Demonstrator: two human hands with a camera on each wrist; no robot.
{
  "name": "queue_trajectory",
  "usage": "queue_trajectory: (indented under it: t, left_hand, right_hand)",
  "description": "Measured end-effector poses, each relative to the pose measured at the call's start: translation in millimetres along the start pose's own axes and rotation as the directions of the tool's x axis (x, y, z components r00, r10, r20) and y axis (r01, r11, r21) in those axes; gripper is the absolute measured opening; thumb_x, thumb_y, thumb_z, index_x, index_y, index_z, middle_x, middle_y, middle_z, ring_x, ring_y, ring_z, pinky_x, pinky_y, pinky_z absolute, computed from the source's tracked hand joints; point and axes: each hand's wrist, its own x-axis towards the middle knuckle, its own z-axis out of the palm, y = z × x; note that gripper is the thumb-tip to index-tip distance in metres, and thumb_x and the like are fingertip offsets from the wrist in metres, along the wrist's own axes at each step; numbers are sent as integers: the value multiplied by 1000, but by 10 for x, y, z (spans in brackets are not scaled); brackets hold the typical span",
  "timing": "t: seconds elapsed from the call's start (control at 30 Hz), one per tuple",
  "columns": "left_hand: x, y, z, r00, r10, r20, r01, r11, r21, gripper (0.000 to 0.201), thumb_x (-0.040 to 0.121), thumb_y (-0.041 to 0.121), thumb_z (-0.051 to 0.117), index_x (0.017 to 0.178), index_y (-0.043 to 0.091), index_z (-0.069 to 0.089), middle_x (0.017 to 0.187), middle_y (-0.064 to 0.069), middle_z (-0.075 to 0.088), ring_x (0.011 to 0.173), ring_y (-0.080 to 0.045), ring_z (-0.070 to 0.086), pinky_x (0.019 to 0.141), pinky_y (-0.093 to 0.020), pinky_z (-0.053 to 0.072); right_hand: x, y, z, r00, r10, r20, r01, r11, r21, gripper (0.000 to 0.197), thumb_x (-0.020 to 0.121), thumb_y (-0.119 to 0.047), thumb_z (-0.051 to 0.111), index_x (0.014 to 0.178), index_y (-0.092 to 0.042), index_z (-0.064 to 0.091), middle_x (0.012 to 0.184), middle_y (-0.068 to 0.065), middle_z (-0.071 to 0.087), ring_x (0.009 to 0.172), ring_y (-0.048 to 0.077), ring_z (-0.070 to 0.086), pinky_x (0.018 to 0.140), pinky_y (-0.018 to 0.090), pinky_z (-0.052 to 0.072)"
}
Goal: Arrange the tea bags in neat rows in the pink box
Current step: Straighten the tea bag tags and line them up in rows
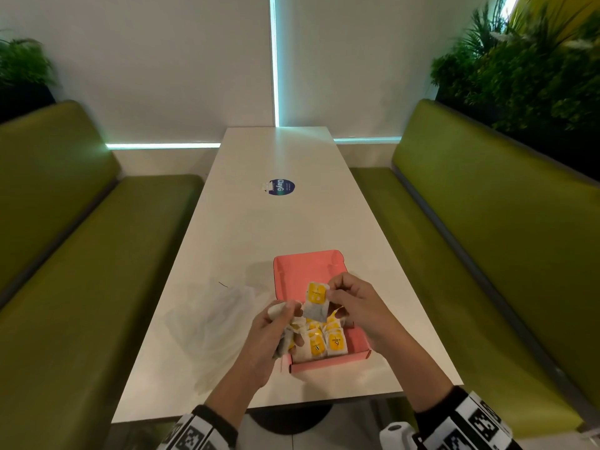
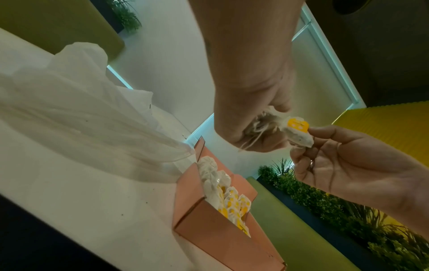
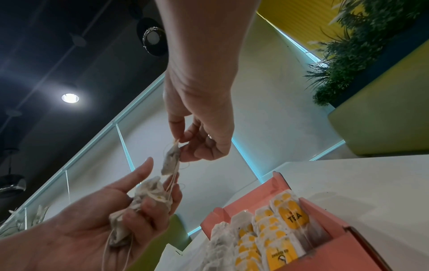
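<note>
Both hands raised over the near end of the table, forearms reaching in from its near edge.
The left hand [image 1: 271,332] curls its fingers round a bunch of tea bags [image 3: 148,196]; the right hand [image 1: 352,303] pinches a single tea bag [image 1: 315,302] between thumb and fingertips, beside the left.

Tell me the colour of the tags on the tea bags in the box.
Yellow tags, clearest in the right wrist view.

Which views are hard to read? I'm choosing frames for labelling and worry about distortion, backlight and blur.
Head view: wide-angle bending curves the benches, but the pink box stays legible. Left wrist view: the left hand is in shadow against the bright wall, and the plastic bag looks smeared. Right wrist view: the ceiling lamp flares, while the "TEA" tag reads clearly.
</note>
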Motion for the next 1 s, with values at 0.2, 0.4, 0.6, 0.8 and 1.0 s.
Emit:
queue_trajectory:
  t: [0.2,0.4,0.6,0.8,1.0]
  left_hand:
    - [-14,28,65,999,41,28,-47,972,229,23,81,30,70,89,8,67,71,-5,62,52,-16,56,50,-27,46]
    - [-13,28,73,995,101,-21,-93,966,242,11,84,25,68,87,15,67,72,6,67,52,-15,56,46,-24,45]
    - [-6,75,29,989,94,-115,-70,978,196,34,94,40,45,90,13,67,70,-5,57,53,-19,53,46,-22,43]
    - [5,94,16,990,61,-130,-32,975,218,50,95,43,43,67,7,63,69,-6,63,49,-20,54,46,-26,41]
    - [0,66,-6,984,166,-69,-145,960,238,35,95,12,52,118,37,59,79,-4,65,51,-17,55,45,-24,44]
  right_hand:
    - [-24,5,0,991,-2,132,9,998,-56,7,85,-14,64,82,-13,57,74,-7,58,65,5,54,60,17,44]
    - [93,8,-62,938,-163,-308,87,965,-246,18,80,-12,72,67,-20,61,79,-4,60,67,9,53,59,13,40]
    - [-8,-61,-66,985,-60,164,126,894,-431,22,75,-12,76,63,-26,64,78,-6,65,72,3,59,64,13,46]
    - [70,-41,-99,990,-143,4,121,819,-561,25,76,-22,76,62,-30,57,78,-11,56,73,3,51,68,22,42]
    - [35,14,-99,989,-9,151,59,942,-329,17,88,-12,61,75,-21,54,71,-7,54,69,11,49,67,26,43]
